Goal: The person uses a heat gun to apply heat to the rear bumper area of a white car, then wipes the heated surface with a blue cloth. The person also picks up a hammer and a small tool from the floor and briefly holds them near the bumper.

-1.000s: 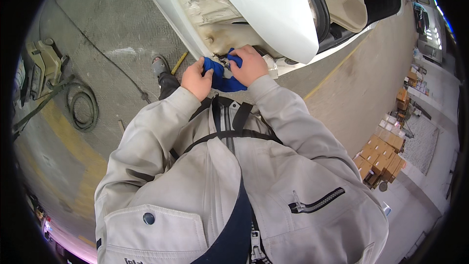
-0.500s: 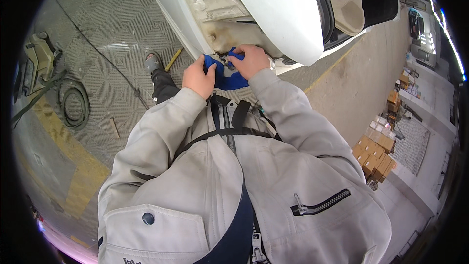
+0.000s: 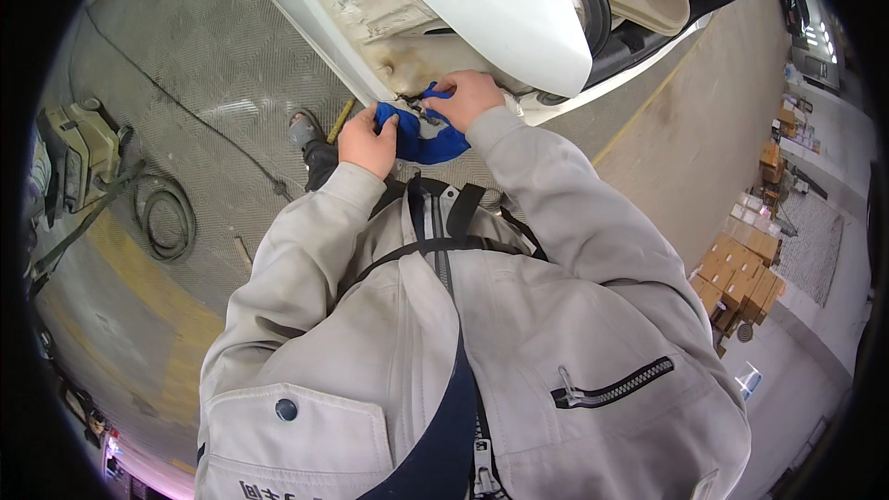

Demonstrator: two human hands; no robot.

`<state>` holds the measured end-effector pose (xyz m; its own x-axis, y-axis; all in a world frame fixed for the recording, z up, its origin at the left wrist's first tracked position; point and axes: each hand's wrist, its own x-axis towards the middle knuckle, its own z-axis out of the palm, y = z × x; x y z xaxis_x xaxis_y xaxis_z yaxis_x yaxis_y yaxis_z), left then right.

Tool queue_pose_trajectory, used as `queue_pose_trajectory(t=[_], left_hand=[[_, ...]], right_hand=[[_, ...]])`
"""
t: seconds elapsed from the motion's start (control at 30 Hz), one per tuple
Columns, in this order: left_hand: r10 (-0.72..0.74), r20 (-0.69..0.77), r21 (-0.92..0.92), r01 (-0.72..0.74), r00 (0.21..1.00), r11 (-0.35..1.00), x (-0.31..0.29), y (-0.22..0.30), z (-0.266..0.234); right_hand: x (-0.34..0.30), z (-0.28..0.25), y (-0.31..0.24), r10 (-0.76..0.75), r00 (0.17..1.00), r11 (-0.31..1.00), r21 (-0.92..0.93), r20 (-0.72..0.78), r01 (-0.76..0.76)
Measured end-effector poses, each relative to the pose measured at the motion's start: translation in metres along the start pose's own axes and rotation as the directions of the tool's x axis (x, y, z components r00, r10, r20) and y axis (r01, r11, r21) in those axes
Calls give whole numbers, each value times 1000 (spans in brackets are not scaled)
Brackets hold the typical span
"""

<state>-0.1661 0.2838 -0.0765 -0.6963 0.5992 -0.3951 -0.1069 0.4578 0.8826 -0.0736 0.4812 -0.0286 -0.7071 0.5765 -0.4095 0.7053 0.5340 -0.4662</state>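
Observation:
Between my two hands a blue cloth hangs in a sagging loop, just in front of a white car body. My left hand pinches one end of it between thumb and fingers. The other end is bunched in the closed fingers of my right hand, up against the lower edge of the open body recess. Small dark parts or dirt show between the hands at that edge; they are too small to make out.
A yellow bar lies beside a sandalled foot. To the left are a beige wheeled machine, a coiled hose and a cable along the patterned floor. Cardboard boxes are stacked at the right.
The view has shifted, so the car sits a little further left and higher. Both hands keep hold of the blue cloth, with little change in their grip.

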Motion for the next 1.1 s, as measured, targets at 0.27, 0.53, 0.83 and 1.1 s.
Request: queue_pose_trajectory(t=[0.27,0.53,0.83,1.1], left_hand=[[-16,101,-212,37,995,976,-2,0,-6],[-6,136,-223,37,991,974,-13,12,0],[-23,117,-166,42,993,985,-3,9,2],[-166,-25,-329,148,986,933,-4,-3,7]], right_hand=[[-35,20,2,32,967,954,297,-254,47],[-19,18,4,2,975,972,230,-222,51],[0,11,-9,127,990,991,57,-55,-124],[0,11,-11,244,968,959,162,-62,-232]])
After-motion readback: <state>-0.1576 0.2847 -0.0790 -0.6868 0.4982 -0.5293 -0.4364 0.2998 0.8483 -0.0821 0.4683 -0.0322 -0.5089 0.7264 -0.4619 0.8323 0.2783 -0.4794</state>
